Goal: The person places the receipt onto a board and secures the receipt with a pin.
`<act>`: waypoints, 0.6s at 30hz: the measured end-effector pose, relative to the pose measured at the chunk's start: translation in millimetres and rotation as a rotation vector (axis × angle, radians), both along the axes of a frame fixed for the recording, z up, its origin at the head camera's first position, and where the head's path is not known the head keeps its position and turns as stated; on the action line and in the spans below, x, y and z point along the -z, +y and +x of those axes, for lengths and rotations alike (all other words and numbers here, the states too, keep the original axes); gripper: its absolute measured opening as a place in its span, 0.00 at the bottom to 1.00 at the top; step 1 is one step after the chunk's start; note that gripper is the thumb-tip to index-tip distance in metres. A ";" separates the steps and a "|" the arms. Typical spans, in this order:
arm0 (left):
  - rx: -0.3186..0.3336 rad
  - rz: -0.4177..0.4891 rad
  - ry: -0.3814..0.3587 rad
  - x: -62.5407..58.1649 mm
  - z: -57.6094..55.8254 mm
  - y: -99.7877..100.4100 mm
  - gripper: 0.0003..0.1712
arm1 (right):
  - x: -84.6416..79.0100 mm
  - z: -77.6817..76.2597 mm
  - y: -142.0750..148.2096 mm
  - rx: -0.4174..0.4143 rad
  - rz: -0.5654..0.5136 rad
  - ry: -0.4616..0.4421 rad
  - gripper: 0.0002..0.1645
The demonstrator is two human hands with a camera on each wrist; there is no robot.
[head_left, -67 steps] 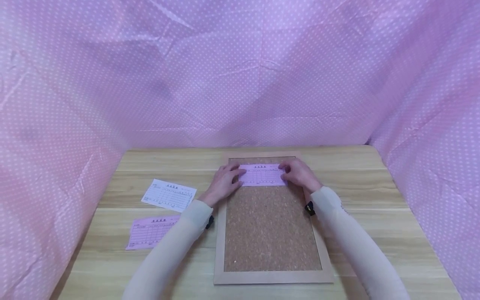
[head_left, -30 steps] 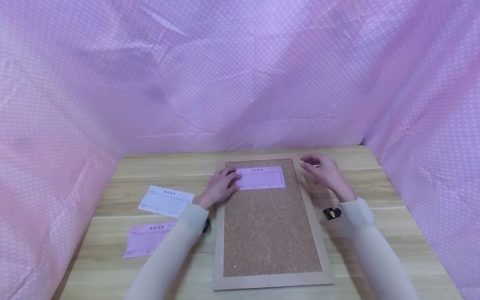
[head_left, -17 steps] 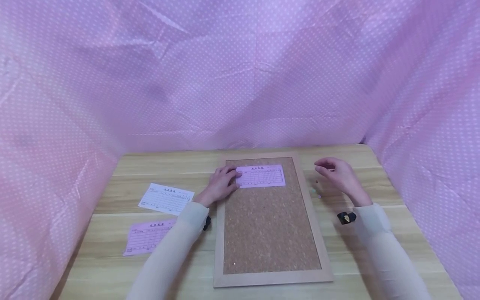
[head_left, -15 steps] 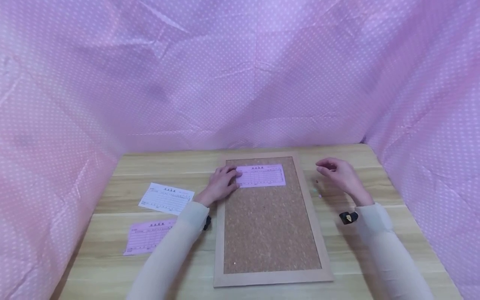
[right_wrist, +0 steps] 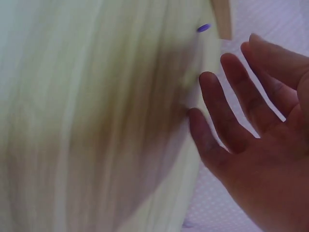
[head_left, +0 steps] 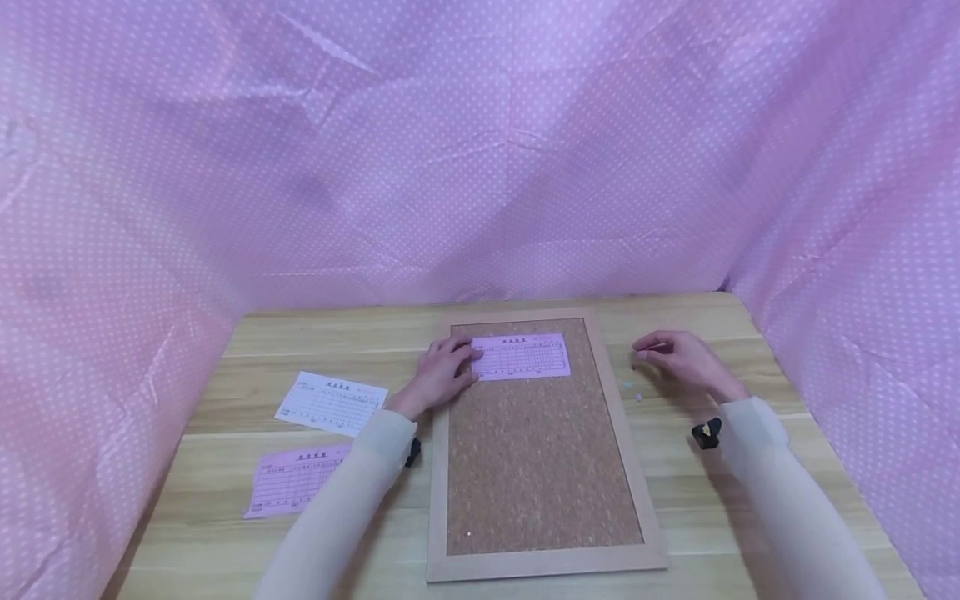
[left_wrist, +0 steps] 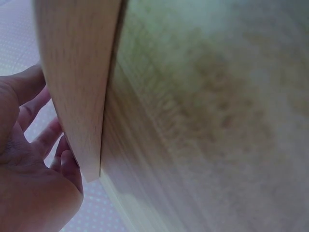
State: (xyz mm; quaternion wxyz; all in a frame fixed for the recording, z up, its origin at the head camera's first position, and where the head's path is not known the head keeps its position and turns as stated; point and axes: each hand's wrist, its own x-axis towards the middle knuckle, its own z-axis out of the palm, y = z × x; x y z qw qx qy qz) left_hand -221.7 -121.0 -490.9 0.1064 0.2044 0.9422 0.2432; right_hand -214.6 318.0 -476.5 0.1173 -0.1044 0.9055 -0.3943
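A pink printed form slip (head_left: 521,358) lies near the top of a wood-framed cork board (head_left: 543,467). My left hand (head_left: 441,375) rests over the board's left frame, its fingertips pressing the slip's left edge. In the left wrist view those fingers (left_wrist: 46,137) are partly hidden by the frame. Off the board's right side, my right hand (head_left: 686,358) is low over the table, fingers loosely bent, holding nothing visible. Just below its fingertips lie small thumbtack-like pieces: a brown one (head_left: 633,367), a teal one (head_left: 628,384) and a purple one (right_wrist: 203,28).
On the wooden table (head_left: 772,467), a white printed slip (head_left: 333,404) and another pink slip (head_left: 292,482) lie left of the board, the latter partly under the left sleeve. A tiny white dot (head_left: 469,533) shows low on the cork. Pink dotted cloth (head_left: 480,167) surrounds the table.
My right hand has let go of the slip's right edge and moved right, off the board, then lowered toward the small pieces. The left hand has stayed on the slip.
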 end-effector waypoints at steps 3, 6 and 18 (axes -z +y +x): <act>0.005 -0.010 0.002 0.0 -1.3 -0.3 0.25 | 5.2 -6.5 3.4 -0.058 0.003 -0.014 0.16; 0.010 -0.017 0.006 0.9 -1.3 -0.2 0.25 | 10.9 -10.1 6.3 -0.105 0.010 -0.015 0.14; 0.010 -0.001 0.019 1.6 -0.7 -1.7 0.24 | 17.6 -17.6 6.2 -0.169 0.029 -0.025 0.10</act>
